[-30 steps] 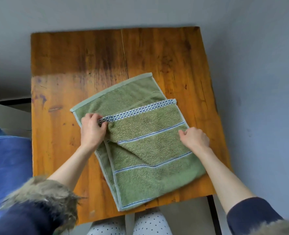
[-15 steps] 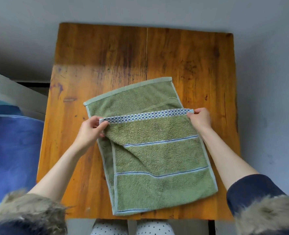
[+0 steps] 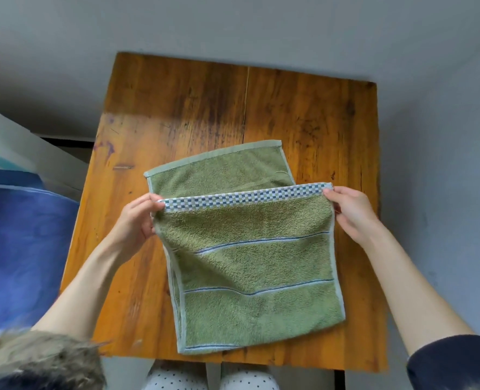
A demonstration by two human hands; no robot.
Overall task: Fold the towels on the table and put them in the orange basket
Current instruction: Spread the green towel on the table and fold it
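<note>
Wooden table mid-frame: left hand and right hand pinched towel checkered-edge corners mid-fold; next, likely lay that edge onto far hem.

A worn wooden table carries one green towel.

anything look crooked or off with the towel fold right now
The green towel lies skewed on the table: its far hem slants, and the checkered edge pinched by the left hand and right hand stops short of it.
</note>
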